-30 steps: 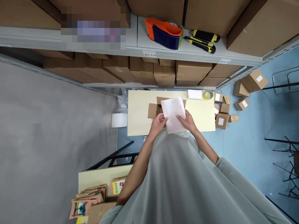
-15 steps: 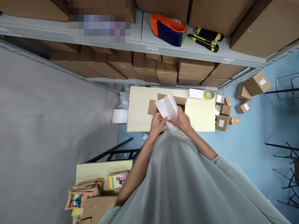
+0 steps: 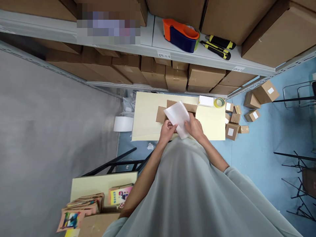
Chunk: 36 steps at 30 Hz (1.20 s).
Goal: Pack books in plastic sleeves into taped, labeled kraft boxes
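A white, slightly see-through sheet of packing wrap (image 3: 178,115) is held between my two hands, above an open cardboard box (image 3: 161,114). My left hand (image 3: 168,131) is closed with its thumb and curled fingers on the sheet's lower left edge. On the other side, my right hand (image 3: 194,126) grips the right edge, thumb lying on top. Whether anything is wrapped inside the sheet I cannot tell. The box stands on a cream table (image 3: 145,126) with its flaps spread, and the sheet and hands hide most of its inside.
A white box (image 3: 206,101) and a tape roll (image 3: 219,102) lie at the table's back right. Shelves above hold cartons, a tape dispenser (image 3: 181,36) and utility knives (image 3: 217,47). Small boxes (image 3: 232,130) sit on the right floor; a white roll (image 3: 123,124) is at left.
The sheet now lies flatter and more spread out. My right hand has shifted slightly right along its edge, while my left hand keeps its grip. The camera view has moved a little.
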Motion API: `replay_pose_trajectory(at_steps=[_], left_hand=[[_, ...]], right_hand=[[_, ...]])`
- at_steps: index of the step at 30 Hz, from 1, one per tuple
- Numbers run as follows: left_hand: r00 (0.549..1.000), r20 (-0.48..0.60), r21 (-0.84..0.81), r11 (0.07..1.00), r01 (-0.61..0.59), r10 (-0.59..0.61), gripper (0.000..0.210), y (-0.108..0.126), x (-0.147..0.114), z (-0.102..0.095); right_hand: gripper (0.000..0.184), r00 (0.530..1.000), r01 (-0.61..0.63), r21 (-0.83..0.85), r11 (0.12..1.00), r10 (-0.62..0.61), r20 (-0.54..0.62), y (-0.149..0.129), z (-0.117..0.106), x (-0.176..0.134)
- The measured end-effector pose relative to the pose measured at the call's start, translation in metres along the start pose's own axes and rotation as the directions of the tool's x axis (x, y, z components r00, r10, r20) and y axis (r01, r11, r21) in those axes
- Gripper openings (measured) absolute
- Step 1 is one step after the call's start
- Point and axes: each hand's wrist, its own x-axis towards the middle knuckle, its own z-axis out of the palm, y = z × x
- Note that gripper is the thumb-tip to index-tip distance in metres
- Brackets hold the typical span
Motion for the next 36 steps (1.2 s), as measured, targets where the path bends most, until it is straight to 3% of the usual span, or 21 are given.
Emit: replay_pose_trajectory(at_steps=[7,12,15,17,20,22,27,36], left_hand=[[0.996,0.09,-0.056,0.998,0.026,-0.021,0.038,-0.015,0.019,0.003],[0.991,0.127,-0.01,0.999,0.049,-0.047,0.046,-0.023,0.031,-0.014],[0.998,0.059,0.063,0.998,0.008,-0.012,0.046,-0.025,0.035,-0.037],[0.997,-0.044,0.177,0.982,-0.059,0.068,0.043,-0.025,0.037,-0.055],[0.94,-0.232,0.442,0.888,-0.127,0.251,0.045,-0.023,0.041,-0.078],[0.917,-0.284,0.52,0.848,-0.098,0.28,0.047,-0.023,0.046,-0.087],[0.954,-0.228,0.455,0.888,-0.072,0.195,0.037,-0.021,0.053,-0.085],[0.954,-0.229,0.477,0.877,-0.061,0.191,0.027,-0.012,0.046,-0.07]], right_hand=[[0.046,0.995,0.095,-0.107,0.99,-0.097,-0.015,-0.001,-0.012,0.029],[0.048,0.997,0.082,-0.18,0.98,-0.081,0.015,-0.001,-0.012,0.046],[0.05,0.998,0.062,-0.214,0.975,-0.055,0.04,0.003,-0.005,0.054],[0.051,0.997,0.054,-0.229,0.972,-0.04,0.065,0.006,0.0,0.059],[0.052,0.994,0.05,-0.228,0.972,-0.027,0.102,0.008,0.01,0.063],[0.053,0.992,0.053,-0.234,0.971,-0.025,0.123,0.007,0.017,0.064],[0.056,0.981,0.073,-0.291,0.954,-0.017,0.191,0.004,0.037,0.068],[0.056,0.971,-0.02,-0.287,0.958,0.087,0.223,0.008,0.065,0.077]])
